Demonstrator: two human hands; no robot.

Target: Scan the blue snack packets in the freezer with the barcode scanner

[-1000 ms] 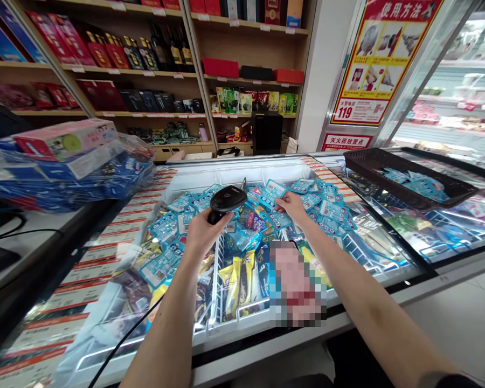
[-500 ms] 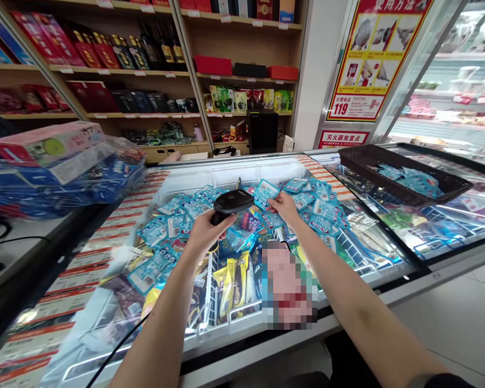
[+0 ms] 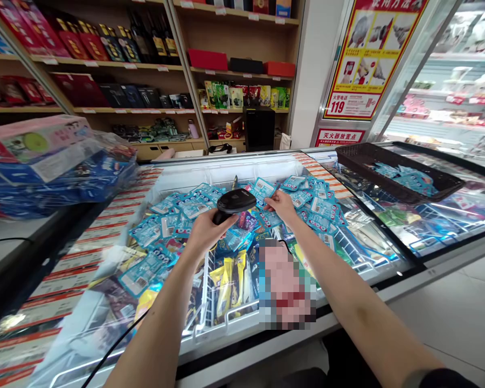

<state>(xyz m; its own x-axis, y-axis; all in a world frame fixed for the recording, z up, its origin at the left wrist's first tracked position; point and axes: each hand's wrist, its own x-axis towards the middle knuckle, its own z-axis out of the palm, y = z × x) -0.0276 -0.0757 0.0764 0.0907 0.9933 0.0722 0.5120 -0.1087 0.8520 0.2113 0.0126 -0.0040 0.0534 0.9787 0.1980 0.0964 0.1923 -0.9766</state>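
My left hand (image 3: 207, 230) is closed round the handle of a black barcode scanner (image 3: 236, 201), whose head points towards the blue packets. Between the fingertips of my right hand (image 3: 282, 207) is the edge of a small light-blue packet (image 3: 262, 191) with white print. Many similar blue packets (image 3: 321, 207) lie spread over the glass top of a chest freezer (image 3: 198, 172). Under the glass, yellow-wrapped ice creams (image 3: 226, 285) stand in white wire baskets. A pixelated pink patch (image 3: 285, 280) covers something near the front edge.
A brown plastic tray (image 3: 440, 194) with several blue packets stands on the freezer to the right. Plastic-wrapped boxes (image 3: 52, 161) sit at the left. A black cable (image 3: 117, 345) runs beneath my left forearm. Behind are wooden shelves (image 3: 242, 75) of bottles and boxes.
The view has shifted slightly, so the surroundings sit a little further left and higher. Both hands keep their grips, the scanner a touch nearer the packet.
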